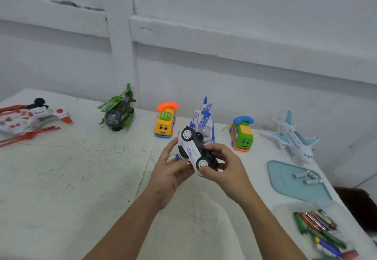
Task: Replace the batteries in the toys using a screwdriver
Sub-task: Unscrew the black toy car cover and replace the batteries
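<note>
1. I see the toy car (192, 151) held above the counter (81, 178), tilted, two wheels on one side facing me.
2. The left hand (170, 171) grips the car's left side, thumb and fingers curled round it.
3. The right hand (225, 168) clasps the car's right side, thumb by the lower wheel.
4. Right of the car, well apart, a blue tray (285, 180) carries loose batteries (308, 178).
5. Just behind the car stands a white-and-blue helicopter (204, 117).

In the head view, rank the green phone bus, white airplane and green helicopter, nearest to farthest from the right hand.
From the right hand, gripping the toy car:
1. Green phone bus, just beyond it.
2. White airplane, farther right.
3. Green helicopter, far back left.
</note>
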